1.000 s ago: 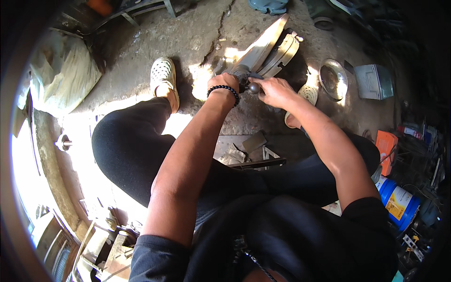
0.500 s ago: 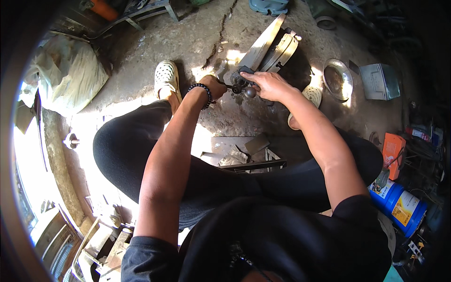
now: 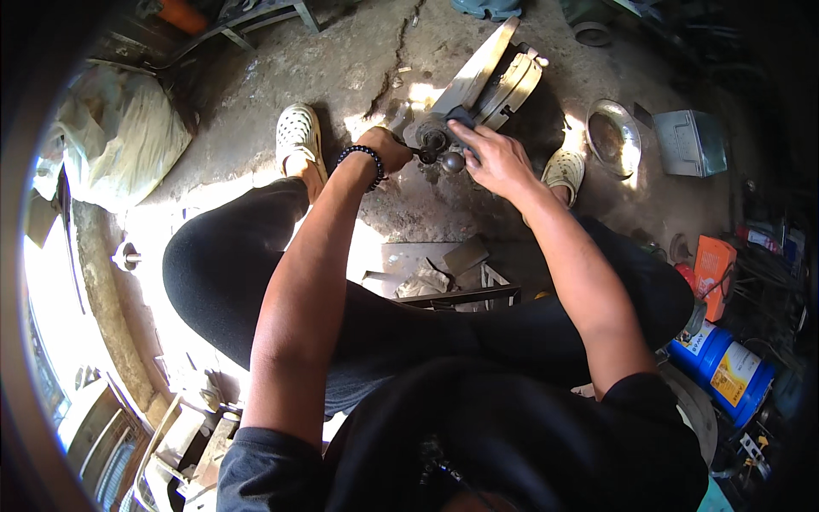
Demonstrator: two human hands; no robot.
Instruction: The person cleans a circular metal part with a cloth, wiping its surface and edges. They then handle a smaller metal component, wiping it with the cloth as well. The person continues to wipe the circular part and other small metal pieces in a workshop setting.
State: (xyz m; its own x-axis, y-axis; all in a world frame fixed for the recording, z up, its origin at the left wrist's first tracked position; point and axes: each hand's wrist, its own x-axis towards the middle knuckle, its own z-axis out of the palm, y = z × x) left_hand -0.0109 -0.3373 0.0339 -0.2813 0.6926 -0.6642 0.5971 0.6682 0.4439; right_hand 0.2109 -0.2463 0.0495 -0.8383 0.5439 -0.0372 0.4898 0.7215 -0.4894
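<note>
My left hand (image 3: 386,150), with a beaded bracelet at the wrist, is closed around the handle of a dark tool whose round end (image 3: 428,157) points right. A round metal ball knob (image 3: 453,162) sits just beside that end. My right hand (image 3: 499,160) grips a dark grey block (image 3: 461,118), index finger stretched along it; the thumb side is partly hidden. Both hands are at the near end of a metal assembly on the floor. It has a long pale plate (image 3: 479,68), a thick rounded pale body (image 3: 512,90) and a dark round hub (image 3: 431,135).
My shoes stand either side of the assembly. A shallow metal bowl (image 3: 612,141) and a clear-sided box (image 3: 689,143) lie to the right, with an orange case (image 3: 712,277) and blue bucket (image 3: 721,367) nearer. A large plastic bag (image 3: 124,136) is at left; a metal frame (image 3: 461,299) lies below my hands.
My right hand has shifted slightly right and nearer me, its fingers more tilted on the block. My right foot now shows more. The left hand has barely moved.
</note>
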